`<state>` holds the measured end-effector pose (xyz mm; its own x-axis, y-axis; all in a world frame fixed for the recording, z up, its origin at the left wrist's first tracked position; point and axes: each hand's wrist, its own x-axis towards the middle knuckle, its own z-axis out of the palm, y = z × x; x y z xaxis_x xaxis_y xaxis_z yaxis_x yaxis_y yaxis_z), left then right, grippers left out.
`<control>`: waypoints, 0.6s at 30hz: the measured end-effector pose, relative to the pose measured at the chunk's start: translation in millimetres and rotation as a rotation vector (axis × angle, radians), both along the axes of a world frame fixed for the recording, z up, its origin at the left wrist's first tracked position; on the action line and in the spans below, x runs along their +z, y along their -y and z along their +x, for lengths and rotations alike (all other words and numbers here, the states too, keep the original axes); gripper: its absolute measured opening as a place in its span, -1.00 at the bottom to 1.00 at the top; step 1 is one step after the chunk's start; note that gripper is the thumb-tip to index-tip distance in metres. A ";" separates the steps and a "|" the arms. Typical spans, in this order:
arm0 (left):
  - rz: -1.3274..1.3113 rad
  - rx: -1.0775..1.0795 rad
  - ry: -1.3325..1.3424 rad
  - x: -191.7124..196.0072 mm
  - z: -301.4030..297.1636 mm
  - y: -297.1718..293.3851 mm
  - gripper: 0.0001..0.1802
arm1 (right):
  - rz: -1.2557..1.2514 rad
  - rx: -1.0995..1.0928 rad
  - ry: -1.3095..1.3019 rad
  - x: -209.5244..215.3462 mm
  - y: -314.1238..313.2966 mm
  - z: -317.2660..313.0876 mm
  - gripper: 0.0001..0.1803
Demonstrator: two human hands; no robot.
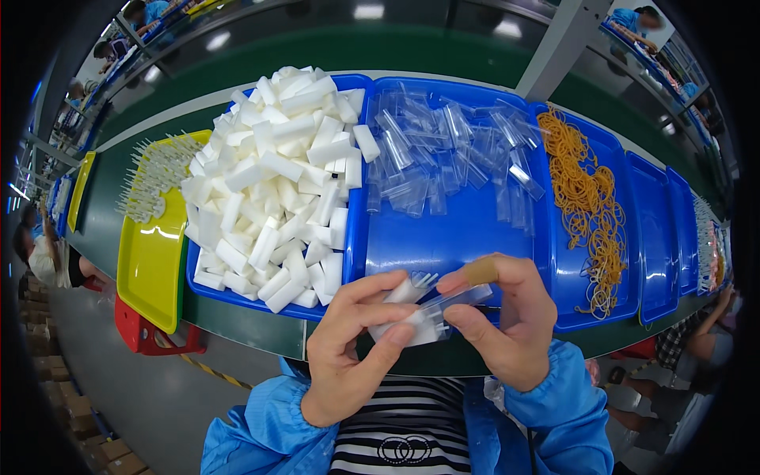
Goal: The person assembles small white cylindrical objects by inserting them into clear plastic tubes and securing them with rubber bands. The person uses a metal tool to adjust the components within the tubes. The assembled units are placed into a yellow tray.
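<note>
My left hand (346, 348) pinches white blocks (380, 326) that look like foam, with thin pale prongs sticking out of their right side. Between the thumb and index finger of my right hand (514, 324) is a clear plastic sleeve (469, 296), its left end against the prongs. How far the prongs sit inside the sleeve I cannot tell. A tan wrap (481, 272) covers part of my right index finger. Both hands are over the front edge of a blue tray (412, 252) in which many loose clear plastic sleeves (443, 142) lie.
Left of it, a blue tray (354, 237) is heaped with white blocks (273, 174). Further left stands a yellow tray (150, 269) with white pronged pieces (162, 170). Orange rubber bands (582, 190) lie in a blue tray on the right. Several people work at other tables.
</note>
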<state>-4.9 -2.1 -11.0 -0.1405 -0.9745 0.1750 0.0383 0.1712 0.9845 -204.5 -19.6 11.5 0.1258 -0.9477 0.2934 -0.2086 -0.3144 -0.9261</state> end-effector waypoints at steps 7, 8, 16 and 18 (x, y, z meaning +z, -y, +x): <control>-0.120 0.066 0.207 4.2 -2.3 0.1 -0.78 | -0.102 -0.067 -0.031 -8.7 -8.3 6.7 -0.63; -0.118 0.079 0.196 4.4 -3.7 -0.5 -0.76 | -0.240 -0.075 -0.189 -9.6 -7.6 5.3 -0.64; -0.099 0.072 0.184 3.0 -5.6 -3.4 -0.64 | 0.339 0.027 0.193 3.6 3.2 2.7 -0.65; -0.100 0.086 0.183 3.8 -7.1 -2.0 -0.65 | 0.286 0.016 0.147 1.9 0.5 4.9 -0.65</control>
